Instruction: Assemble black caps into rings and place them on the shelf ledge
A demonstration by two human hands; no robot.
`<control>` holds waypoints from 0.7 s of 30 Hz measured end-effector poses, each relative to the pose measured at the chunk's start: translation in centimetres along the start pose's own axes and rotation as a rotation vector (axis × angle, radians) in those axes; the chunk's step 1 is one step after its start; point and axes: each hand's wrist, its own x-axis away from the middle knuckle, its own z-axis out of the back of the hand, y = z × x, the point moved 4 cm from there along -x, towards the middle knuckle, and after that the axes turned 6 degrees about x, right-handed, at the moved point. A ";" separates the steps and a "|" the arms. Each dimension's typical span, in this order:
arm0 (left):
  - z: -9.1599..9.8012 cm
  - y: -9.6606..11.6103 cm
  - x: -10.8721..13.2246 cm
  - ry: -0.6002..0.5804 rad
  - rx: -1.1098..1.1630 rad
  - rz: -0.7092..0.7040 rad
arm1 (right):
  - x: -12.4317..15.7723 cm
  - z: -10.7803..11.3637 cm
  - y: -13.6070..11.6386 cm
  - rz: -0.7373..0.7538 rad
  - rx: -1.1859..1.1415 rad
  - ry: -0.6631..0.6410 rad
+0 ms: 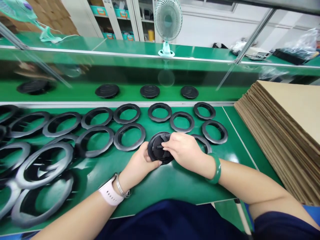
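Observation:
A round black plastic part (pixel 155 154) with a raised rim is tilted up in front of me, over the green table. My left hand (pixel 140 160) grips its left and lower edge, thumb along the front. The fingertips of my right hand (pixel 186 151) are closed in a pinch on a small black tab (pixel 159 146) near the part's middle. Part of the face is covered by those fingers. Just behind my right hand lies a black ring (pixel 206 143), partly hidden by it. Another black ring (pixel 129 146) is close to my left hand.
Several more black rings (pixel 95 154) spread over the table's left and back. Black round discs (pixel 149 91) sit along the ledge behind. A stack of cardboard sheets (pixel 287 133) stands at the right. A mint-green fan (pixel 168 20) is on the shelf beyond the clear panel.

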 end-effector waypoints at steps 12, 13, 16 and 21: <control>0.1 0.4 0.2 0.006 -0.068 0.018 | 0.8 -1.1 0.1 0.084 -0.011 0.041; 0.0 0.5 0.2 0.006 -0.072 0.021 | 0.8 -1.0 0.1 0.084 -0.022 0.040; -0.1 0.7 0.4 0.013 -0.085 0.014 | 0.9 -1.1 0.1 0.081 -0.048 0.033; 0.0 0.6 0.3 0.013 -0.109 -0.017 | 1.1 -1.4 0.1 0.119 -0.009 0.030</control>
